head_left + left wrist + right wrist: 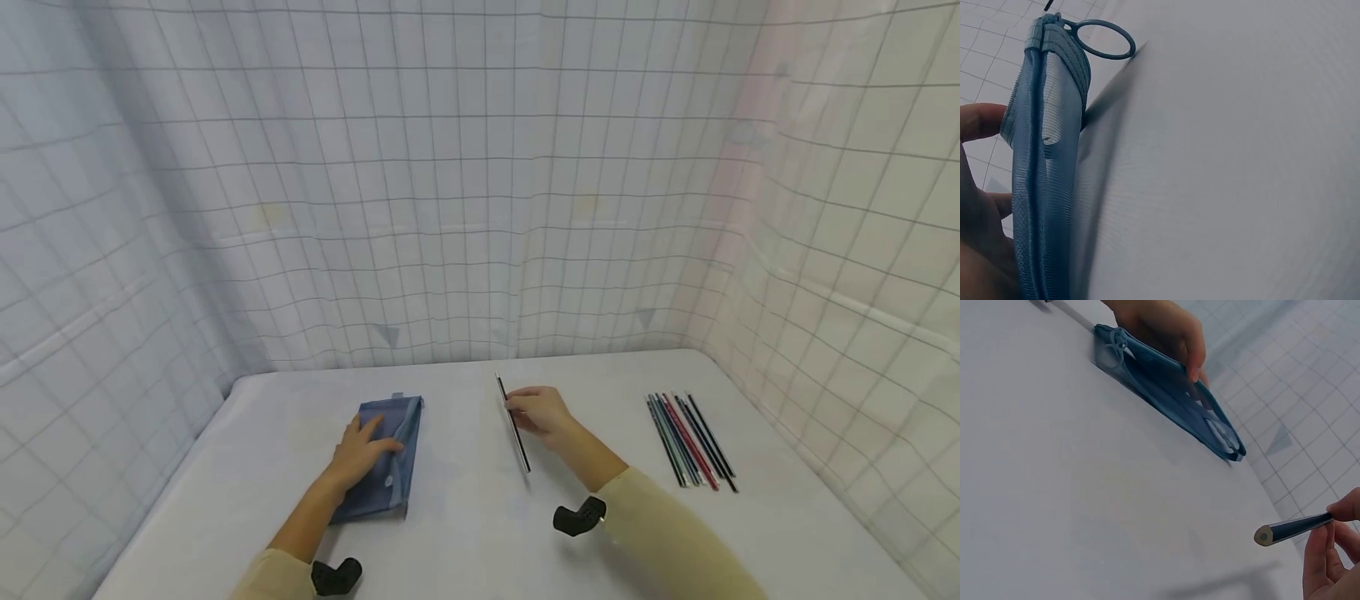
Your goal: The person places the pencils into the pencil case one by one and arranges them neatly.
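In the head view, the left grip [358,457] lies palm down at lower left, fingers spread, left forearm [303,523] slanting from the bottom edge; the right grip [540,412], right of centre, pinches with thumb and fingertips, right forearm [592,458] slanting from lower right.

Curtained booth: checked drapes [465,208], white-covered table [457,542]

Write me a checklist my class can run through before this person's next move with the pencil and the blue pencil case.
1. Pencil secured: ok, the right hand pinches it.
2. Blue pencil case steadied: ok, the left hand rests on it.
3. Pencil brought to the case: not ok, the two are apart.
4. Zip open wide enough: cannot tell.
5. Remaining pencils grouped: ok, they lie side by side.
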{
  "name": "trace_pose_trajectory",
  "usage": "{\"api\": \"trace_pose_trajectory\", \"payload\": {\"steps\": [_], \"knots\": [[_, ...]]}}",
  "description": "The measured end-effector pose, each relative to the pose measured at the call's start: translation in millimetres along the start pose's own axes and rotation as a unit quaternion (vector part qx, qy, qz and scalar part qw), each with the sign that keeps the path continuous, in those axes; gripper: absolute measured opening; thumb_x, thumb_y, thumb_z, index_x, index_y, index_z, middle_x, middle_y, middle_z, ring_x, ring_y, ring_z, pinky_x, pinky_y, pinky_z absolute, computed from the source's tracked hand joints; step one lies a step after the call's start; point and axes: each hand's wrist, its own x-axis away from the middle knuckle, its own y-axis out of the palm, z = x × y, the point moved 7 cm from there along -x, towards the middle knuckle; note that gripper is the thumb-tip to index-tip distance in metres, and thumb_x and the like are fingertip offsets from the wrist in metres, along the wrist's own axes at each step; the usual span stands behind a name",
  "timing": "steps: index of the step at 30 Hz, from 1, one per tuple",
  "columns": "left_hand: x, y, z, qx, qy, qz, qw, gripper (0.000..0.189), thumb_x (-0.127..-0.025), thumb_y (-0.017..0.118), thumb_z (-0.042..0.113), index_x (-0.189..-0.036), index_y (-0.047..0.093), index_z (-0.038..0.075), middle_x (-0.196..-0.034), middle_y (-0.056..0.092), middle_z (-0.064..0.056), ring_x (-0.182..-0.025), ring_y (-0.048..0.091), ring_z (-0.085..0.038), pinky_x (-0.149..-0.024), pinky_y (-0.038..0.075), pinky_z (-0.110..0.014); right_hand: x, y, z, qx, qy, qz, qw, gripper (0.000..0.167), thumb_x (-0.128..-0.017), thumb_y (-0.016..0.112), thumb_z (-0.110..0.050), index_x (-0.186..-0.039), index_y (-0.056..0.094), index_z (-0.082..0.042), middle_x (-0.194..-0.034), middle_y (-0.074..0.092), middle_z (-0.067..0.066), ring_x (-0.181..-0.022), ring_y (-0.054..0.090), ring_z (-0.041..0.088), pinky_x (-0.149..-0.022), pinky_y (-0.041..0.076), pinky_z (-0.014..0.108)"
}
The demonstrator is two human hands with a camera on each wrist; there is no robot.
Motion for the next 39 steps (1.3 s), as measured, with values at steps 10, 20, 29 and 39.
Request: {"api": "trace_pose_trajectory", "payload": {"steps": [10,20,29,39], "knots": [[-0.5,-0.4,8.4,-0.061,0.046,0.05,0.9958,0.072,-0.094,0.062,0.034,-0.152,0.043,-0.006,-0.16,0.021,-0.038,-0.148,0.015,-0.057,-0.112,0.0,-0.075,1.9,33.2,6.2,0.017,0.01,-0.024,0.9995,0.024,-0.091,0.072,0.0,-0.113,0.072,0.008,-0.092,0.068,0.008,-0.078,0.062,0.014,-0.067,0.055,0.023],[-2.8,1.1,6.5,-0.063,0.037,0.043,0.9964,0.069,-0.095,0.062,0.035,-0.151,0.047,-0.003,-0.159,0.022,-0.038,-0.143,0.021,-0.062,-0.112,0.019,-0.073,4.4,65.8,12.9,0.029,0.022,-0.043,0.9984,0.019,-0.088,0.074,0.001,-0.106,0.075,0.005,-0.089,0.067,0.008,-0.077,0.061,0.014,-0.065,0.054,0.022],[-5.9,0.9,4.1,-0.056,0.03,0.036,0.9973,0.068,-0.097,0.06,0.036,-0.15,0.048,-0.003,-0.16,0.02,-0.038,-0.144,0.02,-0.062,-0.111,0.022,-0.072,-2.6,95.8,17.7,0.025,0.017,-0.036,0.9989,0.016,-0.087,0.074,0.003,-0.102,0.075,0.007,-0.087,0.068,0.008,-0.075,0.062,0.013,-0.064,0.056,0.022],[-7.1,1.5,2.3,-0.063,0.027,0.035,0.9971,0.077,-0.09,0.069,0.041,-0.15,0.048,-0.002,-0.16,0.021,-0.037,-0.142,0.02,-0.064,-0.109,0.021,-0.076,-7.5,114.5,24.7,0.012,0.018,-0.025,0.9994,0.011,-0.084,0.074,0.006,-0.095,0.075,0.006,-0.083,0.067,0.008,-0.071,0.061,0.013,-0.06,0.055,0.022]]}}
